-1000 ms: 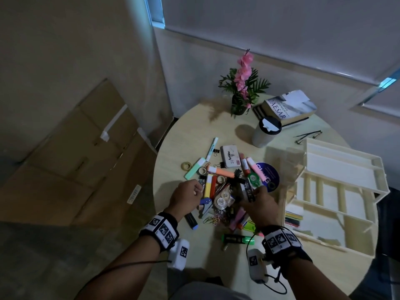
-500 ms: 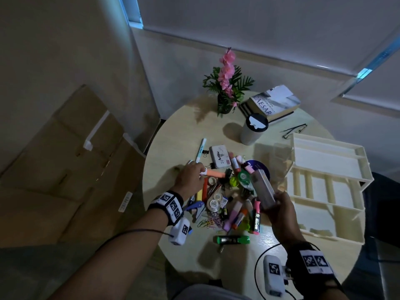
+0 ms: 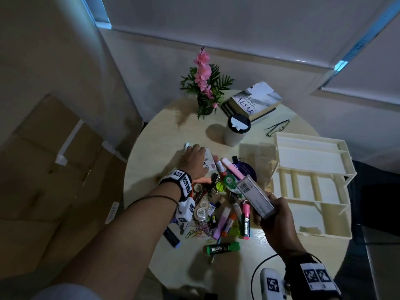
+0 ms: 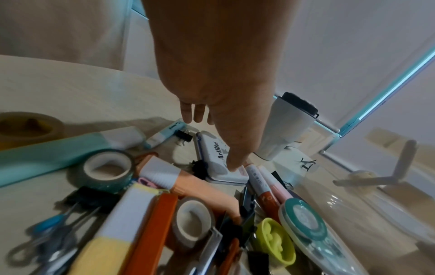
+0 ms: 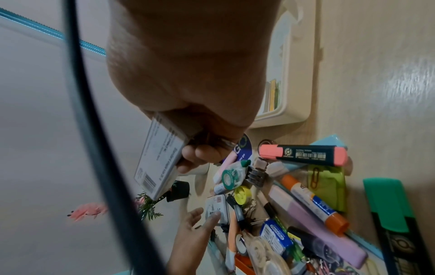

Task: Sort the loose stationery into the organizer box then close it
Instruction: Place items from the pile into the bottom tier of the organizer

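The round pale wood surface [image 3: 164, 135] is the biggest thing; on its right side sits the cream plastic organizer box [image 3: 311, 180], open, with long slots and a few thin things in one near slot; beside it lies the messy stationery pile [image 3: 218, 204] of markers, tape and clips. The right hand [image 3: 275, 221] curls its grip round a flat grey box [image 3: 255, 195] held above the pile; the left hand [image 3: 192, 161] has its grip spread flat, fingers touching a small white case [image 4: 217, 158].

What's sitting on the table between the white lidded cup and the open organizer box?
In the head view, only bare table lies between the cup and the organizer box; the glasses sit farther back.
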